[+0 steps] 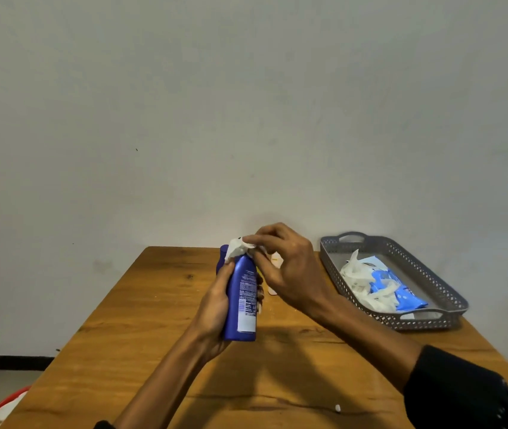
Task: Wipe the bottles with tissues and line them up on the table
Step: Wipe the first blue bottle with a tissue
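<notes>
The left hand [215,308] wraps its grip round the lower body of a blue bottle [242,300], holding it tilted above the wooden bench [141,305]. The right hand [283,267] pinches a white tissue [236,247] against the bottle's top. To the right on the bench sits a grey perforated tray [444,284] holding crumpled tissues [356,278] and a blue wipes pack [396,286].
</notes>
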